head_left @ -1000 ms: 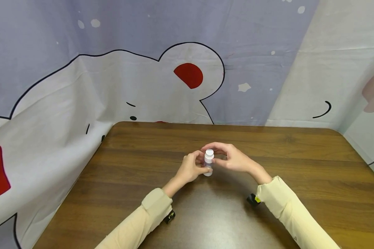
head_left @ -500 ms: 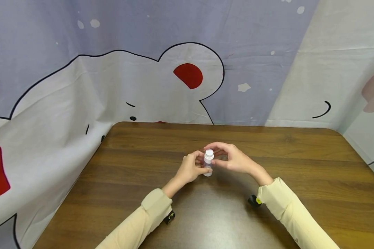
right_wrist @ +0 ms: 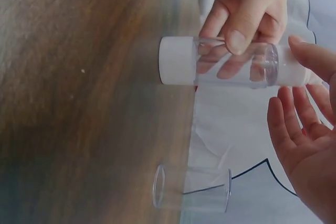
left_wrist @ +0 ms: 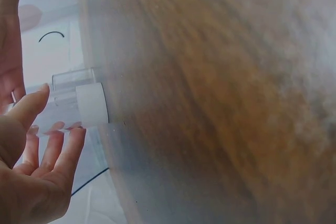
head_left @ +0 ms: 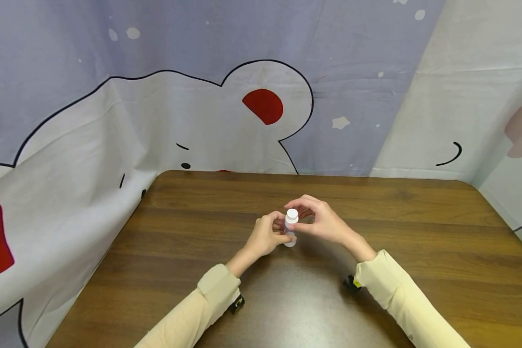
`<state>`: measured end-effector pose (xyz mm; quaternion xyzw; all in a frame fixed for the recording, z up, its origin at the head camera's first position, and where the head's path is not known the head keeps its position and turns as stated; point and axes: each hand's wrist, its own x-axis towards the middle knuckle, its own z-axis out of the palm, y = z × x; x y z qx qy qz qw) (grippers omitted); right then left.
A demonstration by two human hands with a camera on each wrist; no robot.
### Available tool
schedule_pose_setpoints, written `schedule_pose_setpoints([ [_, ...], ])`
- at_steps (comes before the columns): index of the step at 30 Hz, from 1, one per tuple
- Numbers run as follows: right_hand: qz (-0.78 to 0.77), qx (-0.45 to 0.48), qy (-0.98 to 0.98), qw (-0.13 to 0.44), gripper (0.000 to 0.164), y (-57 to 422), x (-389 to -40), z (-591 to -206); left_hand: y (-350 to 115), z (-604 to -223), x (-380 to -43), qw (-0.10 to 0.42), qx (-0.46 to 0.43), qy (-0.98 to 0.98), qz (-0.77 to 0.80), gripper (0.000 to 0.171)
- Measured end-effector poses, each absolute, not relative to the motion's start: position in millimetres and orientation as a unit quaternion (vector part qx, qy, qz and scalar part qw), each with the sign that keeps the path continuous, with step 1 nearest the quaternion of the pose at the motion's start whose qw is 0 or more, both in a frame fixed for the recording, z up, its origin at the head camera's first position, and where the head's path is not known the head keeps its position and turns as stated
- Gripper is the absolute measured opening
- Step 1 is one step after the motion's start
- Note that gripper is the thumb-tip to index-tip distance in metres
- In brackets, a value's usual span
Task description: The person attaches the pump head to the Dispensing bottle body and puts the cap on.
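Observation:
A small clear bottle with a white base and a white top stands upright on the table. My left hand grips its clear body, thumb on the near side and fingers behind. Up at the white collar, my right hand pinches the bottle between thumb and curled fingers. The right wrist view shows the white base on the wood and the left fingers through the clear wall. A clear open-ended cover stands upright beside the bottle; in the head view my right hand mostly hides it.
The brown wooden table extends around both hands. Its far edge meets a hanging cloth with cartoon prints, which also runs along the left and right sides. Dark wrist cameras sit under both cuffs.
My right thumb has slid left across the bottle's collar, and the right hand and forearm have turned slightly. The left hand and the bottle stay in place.

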<state>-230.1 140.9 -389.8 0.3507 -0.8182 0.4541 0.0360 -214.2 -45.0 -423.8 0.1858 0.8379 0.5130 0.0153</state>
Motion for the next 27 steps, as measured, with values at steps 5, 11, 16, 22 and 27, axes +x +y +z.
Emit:
schedule_pose_setpoints([
  [5, 0.453, 0.344, -0.821, 0.051, 0.041, 129, -217, -373, -46, -424, -214, 0.015, 0.186, 0.835, 0.517, 0.038],
  [11, 0.446, 0.345, -0.823, 0.077, 0.039, 120, -211, -366, -45, -426, -215, 0.010, 0.190, 0.830, 0.524, 0.039],
  [16, 0.448, 0.339, -0.823, 0.081, 0.038, 116, -211, -368, -45, -426, -215, 0.007, 0.188, 0.833, 0.520, 0.040],
  [22, 0.471, 0.349, -0.810, 0.035, 0.041, 125, -221, -378, -45, -425, -215, 0.005, 0.185, 0.838, 0.514, 0.039],
  [27, 0.497, 0.378, -0.781, -0.011, 0.041, 139, -235, -394, -45, -425, -215, 0.013, 0.183, 0.834, 0.520, 0.038],
])
